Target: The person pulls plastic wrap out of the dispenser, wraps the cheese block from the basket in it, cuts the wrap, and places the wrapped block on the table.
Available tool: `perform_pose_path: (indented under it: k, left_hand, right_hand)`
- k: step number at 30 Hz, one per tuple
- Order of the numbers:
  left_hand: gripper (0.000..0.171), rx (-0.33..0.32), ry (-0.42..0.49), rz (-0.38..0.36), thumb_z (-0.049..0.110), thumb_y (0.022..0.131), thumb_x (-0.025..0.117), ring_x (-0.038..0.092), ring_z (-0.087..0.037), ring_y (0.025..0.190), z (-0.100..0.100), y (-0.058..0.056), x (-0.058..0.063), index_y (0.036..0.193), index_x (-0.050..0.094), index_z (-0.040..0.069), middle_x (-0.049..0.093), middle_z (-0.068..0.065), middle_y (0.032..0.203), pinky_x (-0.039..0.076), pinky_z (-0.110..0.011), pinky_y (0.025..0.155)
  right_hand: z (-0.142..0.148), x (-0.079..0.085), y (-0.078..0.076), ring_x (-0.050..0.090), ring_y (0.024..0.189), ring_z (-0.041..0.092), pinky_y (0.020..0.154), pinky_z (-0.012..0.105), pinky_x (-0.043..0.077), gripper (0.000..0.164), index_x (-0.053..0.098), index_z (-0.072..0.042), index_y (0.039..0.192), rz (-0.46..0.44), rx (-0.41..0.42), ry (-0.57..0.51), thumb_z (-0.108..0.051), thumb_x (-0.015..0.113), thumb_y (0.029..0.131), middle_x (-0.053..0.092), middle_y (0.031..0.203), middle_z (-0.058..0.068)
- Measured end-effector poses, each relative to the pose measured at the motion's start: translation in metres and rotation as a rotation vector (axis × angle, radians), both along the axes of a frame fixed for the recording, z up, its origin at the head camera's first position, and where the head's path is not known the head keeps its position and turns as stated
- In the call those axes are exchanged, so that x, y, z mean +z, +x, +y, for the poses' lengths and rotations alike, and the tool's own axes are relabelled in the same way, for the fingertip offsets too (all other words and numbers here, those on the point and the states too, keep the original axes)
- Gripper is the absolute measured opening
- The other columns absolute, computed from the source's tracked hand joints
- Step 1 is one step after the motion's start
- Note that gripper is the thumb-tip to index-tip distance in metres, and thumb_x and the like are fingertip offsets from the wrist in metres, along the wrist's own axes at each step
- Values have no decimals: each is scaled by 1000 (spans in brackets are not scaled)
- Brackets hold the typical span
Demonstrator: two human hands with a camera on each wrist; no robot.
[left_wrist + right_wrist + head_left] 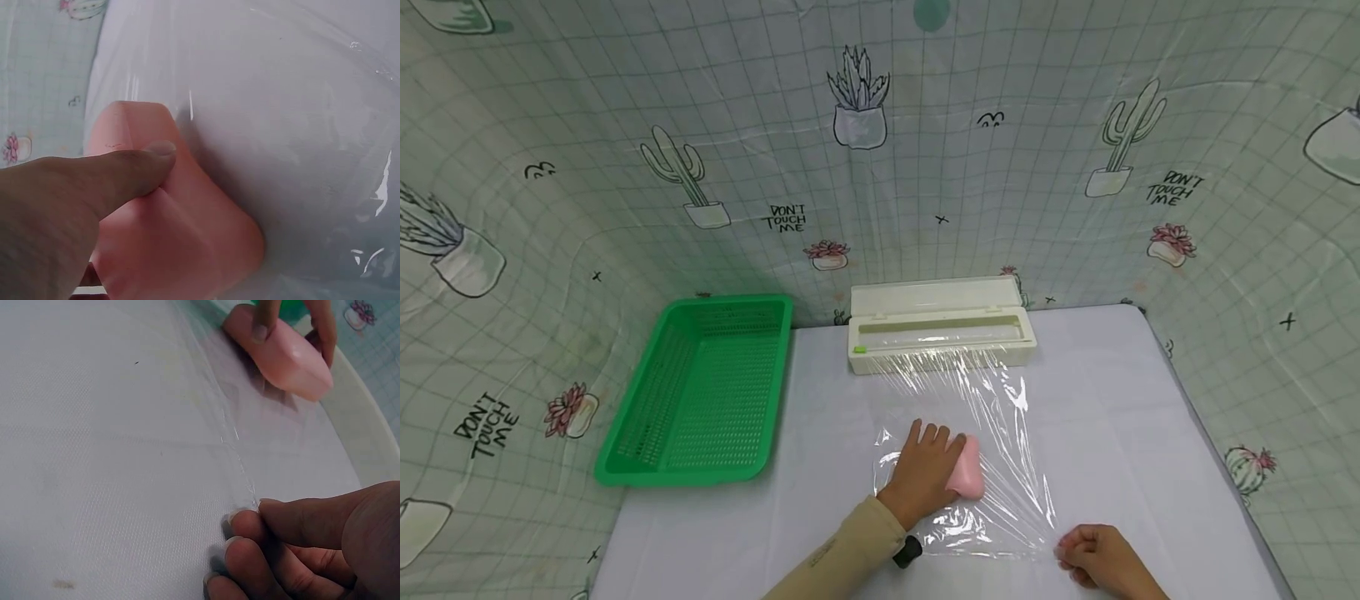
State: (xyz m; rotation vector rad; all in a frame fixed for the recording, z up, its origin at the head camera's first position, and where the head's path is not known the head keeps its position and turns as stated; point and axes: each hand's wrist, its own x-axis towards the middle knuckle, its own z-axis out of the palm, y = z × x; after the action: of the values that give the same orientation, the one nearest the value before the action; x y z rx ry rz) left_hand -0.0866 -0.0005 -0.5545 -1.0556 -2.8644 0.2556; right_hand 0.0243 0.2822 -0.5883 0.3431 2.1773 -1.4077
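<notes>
White worktop (760, 533) under cactus-print backdrop: left hand (922, 475) fingers curl over the pink soap bar (966, 471) on the cling film (992, 433), right hand (1101, 557) fingers pinch its near corner; keep film taut and soap pinned.

Two bare hands, no gloves, no rings visible. Left hand (925, 471): beige/tan long sleeve (842, 554) reaching to the wrist, cuff snug, faint small dark print along the sleeve, unreadable. Small black object (908, 552) just behind the left hand at the cuff, strap or mount, too small to tell. Right hand (1101, 558): no sleeve visible behind it in the head view. Fingernails (234, 515) short, plain, unpainted in the right wrist view; left thumbnail (161, 148) short and plain too.
</notes>
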Motion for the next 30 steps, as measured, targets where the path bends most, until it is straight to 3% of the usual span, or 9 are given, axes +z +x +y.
perform_pose_path:
  k: [8,14,18,23,26,30]
  left_hand:
    - [87,-14,-36,0,71,85,76,59,-15,126,2,-1,-7,154,54,24,67,4,131,40,-39,117]
    - [94,-20,-23,-21,71,89,71,54,-20,141,-7,7,-8,163,40,23,56,-2,154,37,-39,120]
    - [92,-24,-24,27,72,89,70,52,-20,142,-26,20,-7,162,42,22,54,0,157,38,-40,119]
    - [74,-68,37,90,71,84,76,57,-15,125,-62,38,-7,140,61,24,64,6,132,43,-37,111]
    - [68,-119,52,79,71,82,78,58,-13,116,-83,47,-8,130,65,25,65,8,121,45,-34,106]
    - [67,-184,45,30,72,81,77,59,-11,111,-107,56,-11,128,66,25,65,8,119,46,-32,103]
  right_hand:
    - [-2,3,0,63,67,14,61,23,56,9,66,7,92,10,9,12,0,69,98,72,77,2]
    - [-5,6,-1,62,67,14,61,24,56,8,66,7,91,7,-9,38,1,69,97,71,76,2]
    - [-4,6,0,62,69,14,61,24,56,10,65,8,94,14,21,6,0,67,99,71,78,2]
    - [-7,5,0,63,71,16,63,26,57,8,65,6,94,1,3,38,0,65,98,70,79,2]
    - [-8,6,0,64,73,18,64,27,57,6,66,6,94,6,-7,65,2,63,97,71,80,3]
    - [-7,7,0,65,74,18,63,27,57,6,67,6,94,18,-8,78,2,63,96,71,81,3]
